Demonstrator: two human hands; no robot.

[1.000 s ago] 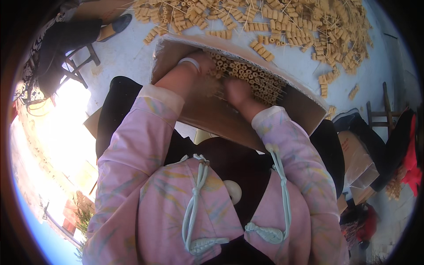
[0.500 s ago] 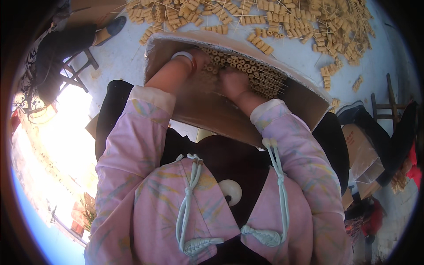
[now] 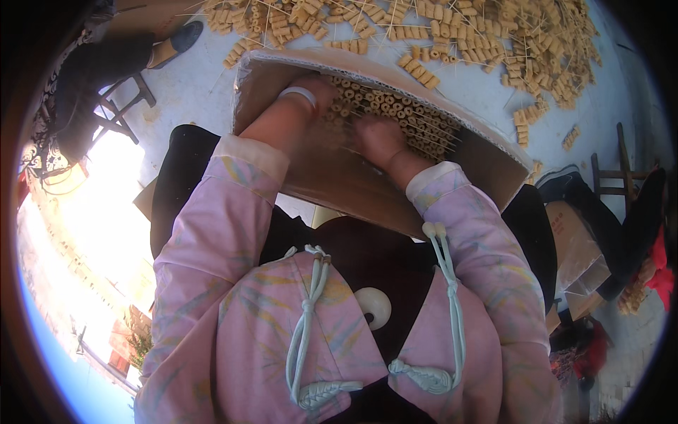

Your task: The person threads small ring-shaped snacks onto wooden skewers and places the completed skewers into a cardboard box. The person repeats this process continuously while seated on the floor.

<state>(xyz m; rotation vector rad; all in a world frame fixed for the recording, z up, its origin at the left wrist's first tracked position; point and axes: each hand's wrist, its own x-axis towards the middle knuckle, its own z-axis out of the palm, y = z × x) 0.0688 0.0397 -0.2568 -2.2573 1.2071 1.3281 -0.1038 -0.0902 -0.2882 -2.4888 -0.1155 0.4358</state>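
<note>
A cardboard box (image 3: 332, 177) lies tilted across my lap, its open side toward me. Packed inside are rows of skewers (image 3: 406, 109) threaded with tan, ring-shaped food pieces; thin sticks jut out on the right. At the left end of the rows, my left hand (image 3: 321, 92) reaches in, its fingers blurred and hidden in shade. Lower and further right, my right hand (image 3: 378, 138) is curled closed beside the stacked pieces. What its fingers hold, if anything, is hidden. Between both hands the pieces look blurred.
A large heap of loose skewers (image 3: 487, 39) covers the pale surface (image 3: 466, 106) beyond the box. One person's shoe (image 3: 186, 39) and a wooden stool (image 3: 131, 106) are at the left. Another person's dark-clothed leg and a cardboard carton (image 3: 575, 244) are at the right.
My left hand and forearm have shifted slightly to the right inside the box. My right hand has barely moved, and the box stays in place.
</note>
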